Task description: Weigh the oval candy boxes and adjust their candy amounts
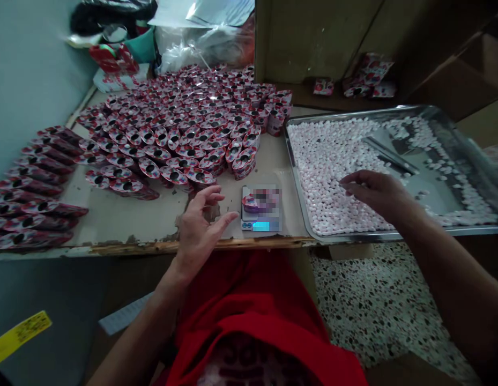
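One pack was set on the scale, near the front edge of the table; part of it was blurred, so its contents could not be made out. Since the display was lit, the step in hand was judged to be weighing, with pieces portioned by hand from the tray. No figure could be read.

The left hand was held just left of the scale, its thumb and fingers spread, with nothing grasped. The right hand was poised over the tray, its fingers bent and its thumb brought close to them; whether a piece was pinched there could not be told. A metal bar was laid in the tray, just beyond that hand. Other packs were crowded behind the scale, their dark mouths turned upward.

For the next move, a light pinch of pieces was judged to be called for if weight was lacking; otherwise, a gentle left grip on the pack, kept upright so that nothing was spilled.
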Tool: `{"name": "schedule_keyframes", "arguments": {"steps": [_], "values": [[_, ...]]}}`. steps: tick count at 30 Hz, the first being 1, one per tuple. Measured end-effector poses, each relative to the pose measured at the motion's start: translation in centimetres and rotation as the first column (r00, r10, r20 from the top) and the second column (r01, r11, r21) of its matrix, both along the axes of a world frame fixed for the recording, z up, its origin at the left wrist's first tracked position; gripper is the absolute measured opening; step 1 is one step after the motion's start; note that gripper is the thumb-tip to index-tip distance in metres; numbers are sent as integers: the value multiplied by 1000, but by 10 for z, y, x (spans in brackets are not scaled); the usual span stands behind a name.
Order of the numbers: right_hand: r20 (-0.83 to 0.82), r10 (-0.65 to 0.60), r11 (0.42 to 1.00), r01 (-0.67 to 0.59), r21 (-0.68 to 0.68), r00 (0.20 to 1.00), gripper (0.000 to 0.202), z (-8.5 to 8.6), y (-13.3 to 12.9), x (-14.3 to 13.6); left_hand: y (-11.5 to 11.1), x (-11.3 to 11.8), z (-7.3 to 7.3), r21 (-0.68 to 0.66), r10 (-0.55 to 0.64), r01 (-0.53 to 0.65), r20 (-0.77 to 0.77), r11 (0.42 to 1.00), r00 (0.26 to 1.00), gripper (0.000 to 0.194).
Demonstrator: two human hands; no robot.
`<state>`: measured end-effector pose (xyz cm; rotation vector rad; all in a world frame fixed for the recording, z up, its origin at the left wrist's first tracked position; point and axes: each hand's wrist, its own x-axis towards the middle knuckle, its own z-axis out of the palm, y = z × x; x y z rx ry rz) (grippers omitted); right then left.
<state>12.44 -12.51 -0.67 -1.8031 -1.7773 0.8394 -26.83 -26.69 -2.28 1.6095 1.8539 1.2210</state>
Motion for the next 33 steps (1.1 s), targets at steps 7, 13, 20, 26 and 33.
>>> {"name": "schedule_keyframes", "arguments": {"steps": [7, 13, 20, 26, 33], "values": [[-447, -207, 953, 77, -292, 870, 8, 6, 1, -20, 4, 12, -12, -2, -114, 114, -38, 993, 993, 66], [-302, 54, 998, -64, -24, 952, 14, 6, 1, -26, 17, 23, -30, 48, -93, 99, -128, 994, 987, 62], [-538, -39, 981, 135, 139, 842, 15, 2, 3, -73, 90, 63, -30, 242, -287, 349, -257, 905, 923, 27], [-841, -540, 837, 91, -539, -20, 32, 0, 19, -99, 167, 106, 24, 335, -303, 736, -752, 589, 585, 25], [-862, -472, 855, 142, -499, -186, 34, -2, 36, -93, 201, 132, 42, 220, -313, 913, -890, 344, 332, 21]]}}
